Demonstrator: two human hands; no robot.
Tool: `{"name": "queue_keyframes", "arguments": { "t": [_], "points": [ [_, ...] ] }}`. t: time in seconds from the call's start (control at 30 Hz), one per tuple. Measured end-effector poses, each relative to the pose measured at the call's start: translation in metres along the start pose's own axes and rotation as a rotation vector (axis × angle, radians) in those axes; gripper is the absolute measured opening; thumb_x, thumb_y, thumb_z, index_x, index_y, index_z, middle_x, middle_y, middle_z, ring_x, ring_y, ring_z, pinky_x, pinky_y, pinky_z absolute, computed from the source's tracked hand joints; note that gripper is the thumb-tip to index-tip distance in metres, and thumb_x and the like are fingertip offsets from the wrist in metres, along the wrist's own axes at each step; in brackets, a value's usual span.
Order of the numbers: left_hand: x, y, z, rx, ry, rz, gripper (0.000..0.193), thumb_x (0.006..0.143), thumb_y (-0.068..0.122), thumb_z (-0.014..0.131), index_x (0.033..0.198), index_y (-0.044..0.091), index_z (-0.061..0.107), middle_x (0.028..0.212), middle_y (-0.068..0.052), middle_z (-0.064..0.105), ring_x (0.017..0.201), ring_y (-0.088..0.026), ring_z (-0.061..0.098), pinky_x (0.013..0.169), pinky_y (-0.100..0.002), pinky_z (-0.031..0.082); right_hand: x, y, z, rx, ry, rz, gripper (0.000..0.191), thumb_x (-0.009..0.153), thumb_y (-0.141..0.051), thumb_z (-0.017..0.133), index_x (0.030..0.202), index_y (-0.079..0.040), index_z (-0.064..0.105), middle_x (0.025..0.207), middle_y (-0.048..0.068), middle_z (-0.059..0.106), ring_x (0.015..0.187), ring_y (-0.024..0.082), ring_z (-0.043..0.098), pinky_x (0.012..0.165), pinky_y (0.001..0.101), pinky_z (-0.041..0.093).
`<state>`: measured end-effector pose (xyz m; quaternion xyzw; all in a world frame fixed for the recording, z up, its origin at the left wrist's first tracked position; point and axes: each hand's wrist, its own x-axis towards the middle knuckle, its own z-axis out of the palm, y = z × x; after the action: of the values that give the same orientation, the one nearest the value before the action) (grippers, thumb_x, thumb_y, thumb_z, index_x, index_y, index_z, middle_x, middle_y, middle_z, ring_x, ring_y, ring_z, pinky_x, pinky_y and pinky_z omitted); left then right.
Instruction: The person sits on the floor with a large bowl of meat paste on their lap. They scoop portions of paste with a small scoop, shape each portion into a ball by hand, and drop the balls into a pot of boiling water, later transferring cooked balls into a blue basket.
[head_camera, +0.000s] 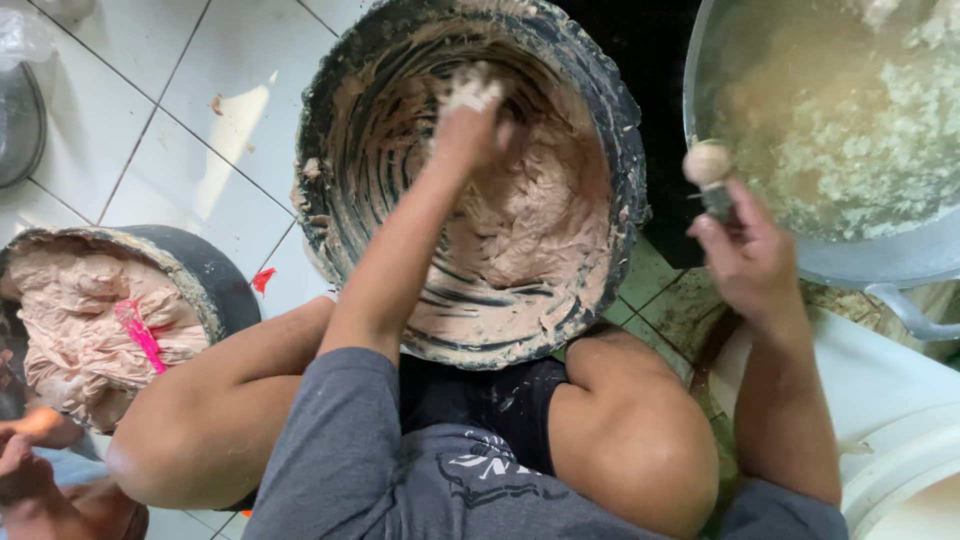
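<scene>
Pink paste fills the black bucket (470, 190) between your knees on the tiled floor (190, 110).
Your left hand (468, 125) is down in the paste (540, 230), closed around a lump. Your right hand (748, 255) grips a spoon (716, 200) carrying a small ball (706, 163) at the edge of the metal pot (830, 130).

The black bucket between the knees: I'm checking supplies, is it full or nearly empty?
Partly full: the black bucket holds pink paste low on one side, with smeared bare walls above.
</scene>
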<state>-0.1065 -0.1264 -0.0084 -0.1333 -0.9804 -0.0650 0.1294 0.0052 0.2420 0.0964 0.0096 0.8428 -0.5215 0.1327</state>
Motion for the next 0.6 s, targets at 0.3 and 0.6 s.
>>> {"name": "queue_keyframes", "arguments": {
  "t": [0.3,0.6],
  "points": [
    [-0.132,-0.019,-0.005,-0.339,-0.496,-0.94,0.042,0.097,0.045,0.053,0.12,0.014,0.07,0.099,-0.027,0.071,0.097,-0.049,0.067,0.089,-0.058,0.051,0.026,0.053,-0.061,-0.718,0.298,-0.128,0.037,0.1,-0.009,0.073,0.136,-0.004,0.07,0.108,0.022,0.072,0.1,0.038,0.069,0.092,0.0455,0.055],
    [-0.145,0.149,0.015,-0.896,-0.508,-1.153,0.077,0.089,0.055,0.066,0.13,-0.009,0.055,0.123,-0.037,0.065,0.117,-0.046,0.065,0.098,-0.048,0.052,0.014,0.015,-0.047,-0.67,0.318,-0.203,0.033,0.106,-0.007,0.067,0.139,-0.003,0.069,0.11,0.02,0.072,0.096,0.035,0.07,0.09,0.0442,0.055]
  ]
}}
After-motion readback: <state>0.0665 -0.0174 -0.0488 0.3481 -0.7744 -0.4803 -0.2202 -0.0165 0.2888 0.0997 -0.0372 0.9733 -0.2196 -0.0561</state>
